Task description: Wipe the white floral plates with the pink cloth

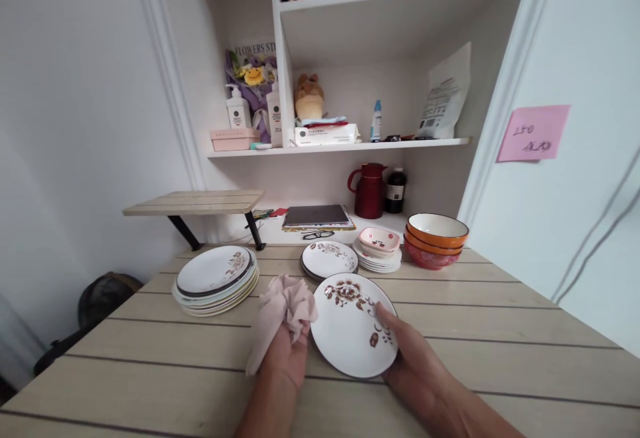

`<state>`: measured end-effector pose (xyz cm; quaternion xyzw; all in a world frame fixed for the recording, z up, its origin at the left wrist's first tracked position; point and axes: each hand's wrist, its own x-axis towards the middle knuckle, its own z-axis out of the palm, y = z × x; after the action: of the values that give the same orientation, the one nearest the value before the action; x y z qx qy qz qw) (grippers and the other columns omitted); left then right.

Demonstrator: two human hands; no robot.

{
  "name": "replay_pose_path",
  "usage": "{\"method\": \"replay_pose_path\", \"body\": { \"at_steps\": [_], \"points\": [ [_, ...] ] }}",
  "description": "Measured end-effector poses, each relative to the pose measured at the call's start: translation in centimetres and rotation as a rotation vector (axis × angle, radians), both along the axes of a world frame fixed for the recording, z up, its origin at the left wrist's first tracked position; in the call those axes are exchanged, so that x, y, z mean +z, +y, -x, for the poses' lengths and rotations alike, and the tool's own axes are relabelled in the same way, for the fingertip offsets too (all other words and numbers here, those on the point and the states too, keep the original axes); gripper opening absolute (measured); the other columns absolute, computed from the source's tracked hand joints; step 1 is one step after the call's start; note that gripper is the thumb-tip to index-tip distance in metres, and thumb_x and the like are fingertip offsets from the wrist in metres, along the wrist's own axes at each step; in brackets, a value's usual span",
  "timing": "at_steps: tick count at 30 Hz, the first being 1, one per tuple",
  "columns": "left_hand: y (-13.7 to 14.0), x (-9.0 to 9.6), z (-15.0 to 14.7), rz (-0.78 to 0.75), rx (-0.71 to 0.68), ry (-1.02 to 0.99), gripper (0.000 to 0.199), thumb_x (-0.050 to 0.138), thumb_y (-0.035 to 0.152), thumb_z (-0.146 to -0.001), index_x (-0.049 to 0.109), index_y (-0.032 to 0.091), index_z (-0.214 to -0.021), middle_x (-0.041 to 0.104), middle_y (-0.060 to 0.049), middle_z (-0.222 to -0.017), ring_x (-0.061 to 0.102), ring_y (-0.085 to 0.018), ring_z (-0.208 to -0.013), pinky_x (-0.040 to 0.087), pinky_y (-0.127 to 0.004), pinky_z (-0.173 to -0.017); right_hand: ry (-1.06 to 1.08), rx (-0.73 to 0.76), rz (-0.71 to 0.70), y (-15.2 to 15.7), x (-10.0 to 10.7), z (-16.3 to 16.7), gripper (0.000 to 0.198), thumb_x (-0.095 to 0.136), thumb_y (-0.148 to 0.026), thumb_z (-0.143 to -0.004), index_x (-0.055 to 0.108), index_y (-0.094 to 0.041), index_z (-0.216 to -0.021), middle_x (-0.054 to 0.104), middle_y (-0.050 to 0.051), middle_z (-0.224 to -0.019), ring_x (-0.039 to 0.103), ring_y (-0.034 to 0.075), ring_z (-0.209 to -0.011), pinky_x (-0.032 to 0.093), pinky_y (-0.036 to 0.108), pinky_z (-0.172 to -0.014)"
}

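In the head view, the fingers of the right hand [417,365] are clamped on the right rim of a flowered plate [353,328], thumb on top, the others hidden underneath. Those of the left hand [289,355] are closed on a bunched pink cloth [285,301], whose folds cover their tips. Whether the plate touches the tabletop [475,326] cannot be told. It partly hides a plate stack [325,261]; a dark object [107,298] at far left is indistinct.
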<state>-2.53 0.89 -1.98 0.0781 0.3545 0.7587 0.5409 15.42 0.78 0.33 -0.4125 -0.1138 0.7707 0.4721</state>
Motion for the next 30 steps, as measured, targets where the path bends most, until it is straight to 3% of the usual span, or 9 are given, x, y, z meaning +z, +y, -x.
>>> {"method": "replay_pose_path", "body": {
  "at_steps": [5, 10, 14, 17, 22, 25, 30],
  "points": [
    [-0.3, 0.8, -0.4, 0.034, 0.038, -0.016, 0.028, 0.049, 0.005, -0.083, 0.062, 0.024, -0.099, 0.059, 0.003, -0.064, 0.053, -0.008, -0.05, 0.047, -0.017, -0.05, 0.025, -0.001, 0.013, 0.1, 0.2, 0.0, 0.042, 0.06, -0.032, -0.084, 0.058, -0.012, -0.121, 0.073, 0.014, -0.096, 0.07, 0.023, -0.086, 0.052, 0.037, -0.087],
    [-1.2, 1.7, -0.4, 0.022, -0.11, 0.025, 0.02, 0.057, 0.01, -0.079, 0.063, 0.018, -0.096, 0.064, -0.001, -0.065, 0.061, -0.012, -0.055, 0.05, -0.022, -0.051, 0.058, -0.018, 0.02, 0.9, -0.2, -0.5, 0.042, 0.059, -0.031, -0.085, 0.057, -0.012, -0.121, 0.073, 0.014, -0.098, 0.069, 0.024, -0.089, 0.052, 0.039, -0.088],
    [-1.7, 2.3, -0.3, 0.058, -0.334, 0.101, 0.018, 0.062, 0.02, -0.079, 0.064, 0.014, -0.096, 0.07, -0.009, -0.078, 0.067, -0.019, -0.062, 0.053, -0.028, -0.053, 0.072, -0.102, -0.035, 2.3, -0.2, -1.6, 0.039, 0.055, -0.029, -0.087, 0.056, -0.012, -0.121, 0.073, 0.014, -0.097, 0.07, 0.024, -0.088, 0.053, 0.039, -0.085],
    [-2.2, 2.9, -0.8, 0.094, -0.497, 0.106, 0.022, 0.06, 0.024, -0.081, 0.064, 0.016, -0.101, 0.072, -0.008, -0.089, 0.069, -0.019, -0.07, 0.055, -0.029, -0.059, 0.046, -0.235, -0.073, 3.4, 0.0, -2.6, 0.037, 0.051, -0.025, -0.089, 0.053, -0.013, -0.123, 0.073, 0.011, -0.096, 0.07, 0.022, -0.085, 0.055, 0.038, -0.082],
    [-4.8, 5.1, -2.2, 0.102, -0.895, 0.166, 0.033, 0.06, 0.037, -0.081, 0.065, 0.016, -0.107, 0.07, -0.013, -0.106, 0.069, -0.024, -0.085, 0.055, -0.034, -0.07, 0.032, -0.313, -0.076, 4.0, -0.2, -3.3, 0.037, 0.053, -0.021, -0.087, 0.053, -0.015, -0.124, 0.073, 0.01, -0.099, 0.07, 0.02, -0.082, 0.056, 0.037, -0.079],
    [-6.7, 6.3, -1.3, 0.058, -0.892, 0.216, 0.042, 0.057, 0.043, -0.082, 0.062, 0.02, -0.116, 0.065, -0.011, -0.12, 0.062, -0.027, -0.107, 0.053, -0.037, -0.081, 0.031, -0.319, -0.063, 3.9, -0.5, -3.0, 0.036, 0.059, -0.022, -0.084, 0.056, -0.014, -0.119, 0.073, 0.01, -0.097, 0.07, 0.021, -0.082, 0.057, 0.037, -0.078],
    [-8.5, 6.8, 2.9, 0.16, -0.727, 0.404, 0.036, 0.061, 0.036, -0.079, 0.063, 0.022, -0.112, 0.069, -0.008, -0.111, 0.063, -0.025, -0.104, 0.05, -0.037, -0.085, 0.039, -0.345, -0.046, 3.8, -0.4, -2.7, 0.031, 0.058, -0.017, -0.083, 0.059, -0.015, -0.114, 0.074, 0.008, -0.092, 0.07, 0.018, -0.077, 0.057, 0.033, -0.076]
  ]
}}
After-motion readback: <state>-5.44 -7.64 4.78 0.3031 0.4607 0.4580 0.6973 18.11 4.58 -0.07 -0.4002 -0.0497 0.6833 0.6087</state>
